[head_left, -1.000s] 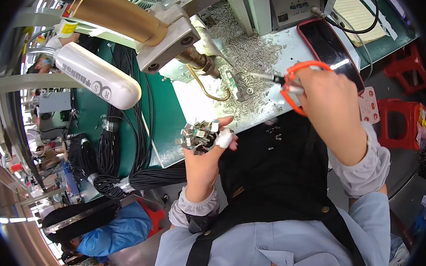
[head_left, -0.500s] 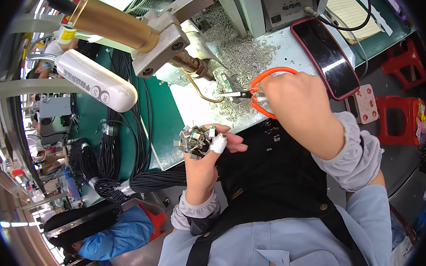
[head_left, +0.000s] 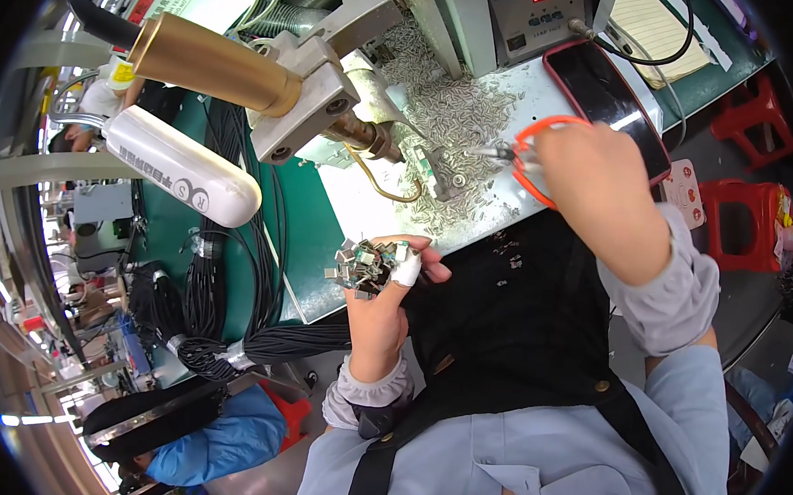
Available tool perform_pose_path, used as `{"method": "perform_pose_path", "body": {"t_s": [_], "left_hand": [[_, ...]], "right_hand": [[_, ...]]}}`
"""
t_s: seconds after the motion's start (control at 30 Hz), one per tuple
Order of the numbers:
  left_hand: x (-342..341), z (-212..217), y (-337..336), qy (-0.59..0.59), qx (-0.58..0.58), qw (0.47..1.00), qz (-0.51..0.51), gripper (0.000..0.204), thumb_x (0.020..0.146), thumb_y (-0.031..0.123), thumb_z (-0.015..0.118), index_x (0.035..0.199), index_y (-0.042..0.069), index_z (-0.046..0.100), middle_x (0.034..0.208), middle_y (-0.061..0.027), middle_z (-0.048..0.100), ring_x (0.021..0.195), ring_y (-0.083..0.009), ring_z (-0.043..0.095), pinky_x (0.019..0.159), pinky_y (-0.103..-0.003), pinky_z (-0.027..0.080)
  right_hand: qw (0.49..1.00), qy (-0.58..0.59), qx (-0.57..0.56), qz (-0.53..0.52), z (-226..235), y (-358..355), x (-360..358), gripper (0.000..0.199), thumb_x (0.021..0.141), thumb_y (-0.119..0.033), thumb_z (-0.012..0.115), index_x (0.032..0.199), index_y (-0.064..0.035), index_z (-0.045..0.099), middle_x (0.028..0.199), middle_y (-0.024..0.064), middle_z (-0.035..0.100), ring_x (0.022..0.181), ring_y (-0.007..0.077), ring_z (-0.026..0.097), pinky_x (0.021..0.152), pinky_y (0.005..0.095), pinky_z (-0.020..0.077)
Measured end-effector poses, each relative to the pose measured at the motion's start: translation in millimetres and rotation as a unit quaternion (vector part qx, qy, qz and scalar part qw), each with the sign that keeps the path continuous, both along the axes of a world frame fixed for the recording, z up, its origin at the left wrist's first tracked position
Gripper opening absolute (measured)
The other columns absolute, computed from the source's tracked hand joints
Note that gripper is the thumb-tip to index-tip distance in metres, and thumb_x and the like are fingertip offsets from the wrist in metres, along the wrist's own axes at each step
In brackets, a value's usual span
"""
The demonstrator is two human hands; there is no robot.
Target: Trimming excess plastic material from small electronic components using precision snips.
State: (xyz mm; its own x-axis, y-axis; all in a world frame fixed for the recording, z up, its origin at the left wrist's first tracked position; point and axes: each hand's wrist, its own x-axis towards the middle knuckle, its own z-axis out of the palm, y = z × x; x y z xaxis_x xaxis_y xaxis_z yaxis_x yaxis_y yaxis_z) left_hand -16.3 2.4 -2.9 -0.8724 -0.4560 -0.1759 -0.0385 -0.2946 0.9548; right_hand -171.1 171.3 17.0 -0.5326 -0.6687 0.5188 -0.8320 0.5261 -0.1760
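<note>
My left hand is closed around a cluster of small metal-cased connectors with green circuit boards. Its thumb wears a white wrap. My right hand grips orange-handled pliers, whose blurred tips point left over the metal tray. Left of those tips, a small green board sits at a little metal fixture, apart from the pliers. Just above the fixture hangs the nozzle of a brass-coloured soldering head, with a bent brass tube beside it.
Many tiny metal pieces cover the tray. A red-cased phone lies right of them, below a control box. Bundled black cables run along the left. A white cylinder juts in. A person in blue sits lower left.
My right hand has moved right and slightly up, drawing the pliers' tips away from the fixture. My left hand has stayed almost still with the connectors.
</note>
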Motion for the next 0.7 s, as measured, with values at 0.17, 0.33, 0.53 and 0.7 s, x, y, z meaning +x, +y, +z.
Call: {"method": "perform_pose_path", "body": {"t_s": [0.17, 0.33, 0.53, 0.7], "left_hand": [[-2, 0, 6, -0.017, 0.004, 1.0, -0.013, 0.016, 0.079, 0.003, 0.058, 0.093, -0.005, 0.056, 0.074, -0.0121, 0.058, 0.059, -0.0146, 0.054, 0.055, -0.024, 0.044], [0, 4, 13, -0.023, -0.054, 0.998, 0.01, 0.015, 0.075, -0.001, 0.061, 0.09, -0.004, 0.056, 0.073, -0.0094, 0.057, 0.057, -0.0121, 0.052, 0.054, -0.023, 0.043], [3, -2, 6, -0.027, -0.025, 0.999, 0.008, 0.013, 0.075, -0.002, 0.061, 0.087, -0.004, 0.055, 0.071, -0.0073, 0.056, 0.056, -0.0118, 0.051, 0.052, -0.023, 0.042], [-1, -5, 8, 0.036, -0.173, 0.984, -0.008, 0.016, 0.075, -0.001, 0.061, 0.089, -0.003, 0.055, 0.071, -0.0067, 0.054, 0.055, -0.0115, 0.05, 0.05, -0.023, 0.04]], "right_hand": [[0.967, -0.251, -0.042, -0.013, -4, -13, 37, 0.007, 0.069, -0.006, 0.059, 0.075, -0.0035, 0.057, 0.063, 0.0103, 0.056, 0.058, 0.026, 0.057, 0.05, 0.0312, 0.0444], [0.915, -0.287, -0.231, 0.164, -22, -34, 50, 0.016, 0.068, -0.003, 0.059, 0.084, -0.0027, 0.057, 0.064, 0.0098, 0.056, 0.052, 0.0232, 0.055, 0.047, 0.0292, 0.0437], [0.557, -0.799, -0.22, 0.063, -6, -27, 47, 0.016, 0.066, -0.002, 0.061, 0.082, -0.003, 0.057, 0.062, 0.0086, 0.056, 0.05, 0.0159, 0.055, 0.044, 0.0251, 0.0407], [0.767, -0.57, -0.225, 0.19, -39, -29, 47, 0.016, 0.069, -0.006, 0.058, 0.084, -0.0041, 0.058, 0.065, 0.0063, 0.055, 0.049, 0.0103, 0.051, 0.041, 0.0224, 0.0358]]}}
